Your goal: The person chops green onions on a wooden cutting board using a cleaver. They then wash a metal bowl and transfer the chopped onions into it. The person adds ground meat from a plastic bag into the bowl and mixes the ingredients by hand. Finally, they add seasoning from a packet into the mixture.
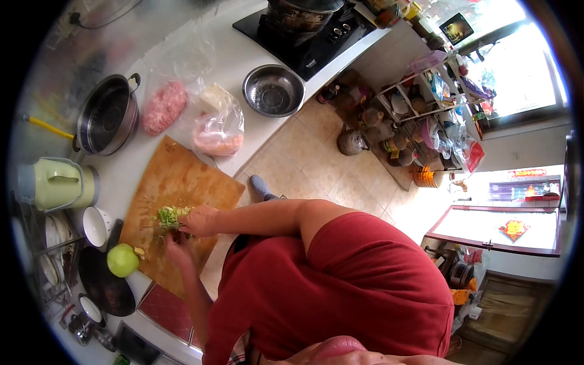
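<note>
A wooden cutting board (pixel 180 171) lies at the counter's edge before me. My right hand (pixel 200 221) grips a kitchen knife (pixel 160 226), its handle covered by the fingers. Beside the blade is a small heap of chopped green vegetable (pixel 169 215). My left hand (pixel 178 248) is on the other side of the blade, fingers curled around more of the greens, which they mostly hide. Small pale pieces (pixel 139 252), perhaps ginger or garlic, sit near the board's edge by a round pale green fruit or vegetable (pixel 123 260).
Ground meat (pixel 165 107) and a clear plastic bag of pinkish food (pixel 219 137) lie beyond the board. Around them are a steel bowl (pixel 273 91), a deep black pan (pixel 109 114), a light green jug-shaped appliance (pixel 59 184) and a white bowl (pixel 96 226). A pot (pixel 303 13) stands on the cooktop (pixel 319 57).
</note>
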A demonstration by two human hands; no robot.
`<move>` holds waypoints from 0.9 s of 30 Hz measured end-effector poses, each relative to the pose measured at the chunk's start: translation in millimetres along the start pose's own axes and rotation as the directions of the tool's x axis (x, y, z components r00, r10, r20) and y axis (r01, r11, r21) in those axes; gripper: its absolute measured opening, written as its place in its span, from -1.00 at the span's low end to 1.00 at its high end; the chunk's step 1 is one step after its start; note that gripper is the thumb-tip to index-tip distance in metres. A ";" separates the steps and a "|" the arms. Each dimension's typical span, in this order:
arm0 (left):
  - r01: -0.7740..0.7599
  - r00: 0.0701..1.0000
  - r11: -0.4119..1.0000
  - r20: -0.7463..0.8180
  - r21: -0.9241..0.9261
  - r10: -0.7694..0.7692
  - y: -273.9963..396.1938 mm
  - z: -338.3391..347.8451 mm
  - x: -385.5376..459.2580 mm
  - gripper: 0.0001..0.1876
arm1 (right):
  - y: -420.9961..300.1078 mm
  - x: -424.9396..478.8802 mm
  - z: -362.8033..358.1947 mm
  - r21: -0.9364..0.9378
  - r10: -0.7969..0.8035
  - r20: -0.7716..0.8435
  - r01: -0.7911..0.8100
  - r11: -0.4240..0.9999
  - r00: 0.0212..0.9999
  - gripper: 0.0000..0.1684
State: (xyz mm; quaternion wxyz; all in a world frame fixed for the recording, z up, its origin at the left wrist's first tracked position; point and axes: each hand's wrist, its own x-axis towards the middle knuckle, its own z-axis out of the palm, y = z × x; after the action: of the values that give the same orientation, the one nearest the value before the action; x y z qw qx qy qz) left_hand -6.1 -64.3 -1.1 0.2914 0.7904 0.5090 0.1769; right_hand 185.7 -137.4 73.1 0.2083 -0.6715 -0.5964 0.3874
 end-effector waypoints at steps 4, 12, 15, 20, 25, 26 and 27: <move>-0.047 0.998 0.998 -0.048 -0.033 0.046 8.1 0.2 -2.6 -0.76 | -2.1 -6.8 -3.5 -0.005 0.004 0.058 -0.004 1.000 0.998 -0.55; -0.042 0.999 0.997 0.017 0.059 0.041 1.9 -3.5 -5.2 -0.72 | -11.7 -6.2 -4.9 -0.029 0.030 0.071 -0.028 0.999 0.997 -0.55; -0.048 0.999 0.993 0.030 0.104 0.045 6.1 -4.1 -4.9 -0.74 | -0.3 -3.9 1.7 0.021 0.013 0.080 -0.014 1.000 0.997 -0.55; -0.102 0.994 0.990 -0.044 -0.100 0.098 10.3 1.7 -9.5 -0.75 | -13.3 -4.9 -6.9 0.042 0.052 0.094 -0.057 0.997 0.994 -0.55; -0.070 0.997 0.994 -0.024 -0.089 0.068 -4.3 3.7 -3.5 -0.74 | -2.9 0.3 -3.8 0.113 0.072 0.162 -0.091 0.989 0.984 -0.55; -0.046 0.999 0.993 -0.021 -0.106 0.044 -6.2 4.9 -2.8 -0.75 | -2.9 1.9 -1.3 0.099 0.070 0.156 -0.086 0.991 0.985 -0.56; -0.016 1.000 0.992 -0.018 -0.124 0.014 -1.9 4.5 -3.5 -0.76 | -5.3 1.5 -1.6 0.086 0.067 0.155 -0.081 0.993 0.986 -0.56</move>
State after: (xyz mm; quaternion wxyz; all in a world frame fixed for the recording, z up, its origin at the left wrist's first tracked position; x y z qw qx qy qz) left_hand -6.3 -68.2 -5.7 0.3345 0.7730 0.4935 0.2171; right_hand 183.5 -134.6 77.6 0.1783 -0.6517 -0.5666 0.4717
